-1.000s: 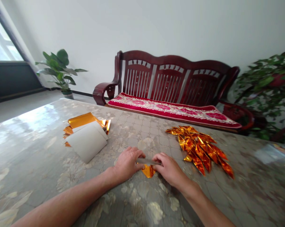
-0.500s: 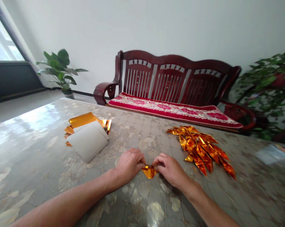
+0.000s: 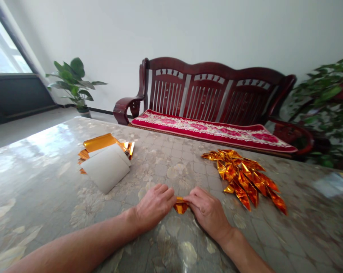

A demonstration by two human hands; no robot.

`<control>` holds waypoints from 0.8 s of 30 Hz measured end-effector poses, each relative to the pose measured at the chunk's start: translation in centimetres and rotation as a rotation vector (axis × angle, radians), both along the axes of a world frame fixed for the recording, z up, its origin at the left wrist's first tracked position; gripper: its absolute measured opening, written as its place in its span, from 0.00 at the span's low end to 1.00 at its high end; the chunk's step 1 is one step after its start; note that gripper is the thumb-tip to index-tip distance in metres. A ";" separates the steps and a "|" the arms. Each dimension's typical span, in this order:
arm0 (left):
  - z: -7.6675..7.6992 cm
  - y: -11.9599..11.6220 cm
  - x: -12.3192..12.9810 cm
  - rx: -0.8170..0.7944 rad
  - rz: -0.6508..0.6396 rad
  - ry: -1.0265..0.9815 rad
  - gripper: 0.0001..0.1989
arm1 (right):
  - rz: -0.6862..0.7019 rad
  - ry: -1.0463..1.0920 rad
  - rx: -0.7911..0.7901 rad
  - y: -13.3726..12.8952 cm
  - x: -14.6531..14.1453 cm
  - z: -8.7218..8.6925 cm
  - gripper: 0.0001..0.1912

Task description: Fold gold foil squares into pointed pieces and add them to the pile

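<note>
A small folded piece of gold foil paper (image 3: 180, 207) is at the near middle of the table, between my two hands. My left hand (image 3: 157, 204) is closed on its left end, the fingers curled over and hiding that end. On the other side, my right hand (image 3: 207, 208) pinches the right end between thumb and fingers. The foil's middle shows a fold along the top and a narrower lower edge. To the right lies a heap of folded, pointed gold foil pieces (image 3: 242, 178). Flat foil sheets (image 3: 100, 142) with pale backs are stacked to the left.
The table (image 3: 148, 159) has a glossy floral cover. A clear plastic packet (image 3: 333, 184) lies at its right side. Behind stands a dark red wooden bench (image 3: 208, 94) with a red patterned cushion (image 3: 196, 127). Potted plants (image 3: 74, 81) flank the bench.
My left fingers have curled further over the foil's left end, and my right hand has tightened its pinch. Less of the foil shows now. The view has shifted slightly.
</note>
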State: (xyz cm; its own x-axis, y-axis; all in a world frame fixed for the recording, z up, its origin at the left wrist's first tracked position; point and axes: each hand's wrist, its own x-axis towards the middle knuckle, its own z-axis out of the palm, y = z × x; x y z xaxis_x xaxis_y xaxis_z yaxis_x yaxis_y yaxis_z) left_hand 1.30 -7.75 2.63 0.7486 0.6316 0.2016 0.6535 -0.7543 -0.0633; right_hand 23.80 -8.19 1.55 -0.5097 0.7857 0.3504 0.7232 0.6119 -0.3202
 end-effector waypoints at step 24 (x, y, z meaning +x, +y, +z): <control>1.0 0.6 0.5 -0.307 0.271 -0.154 0.13 | -0.106 -0.003 -0.068 -0.3 -0.3 0.8 0.03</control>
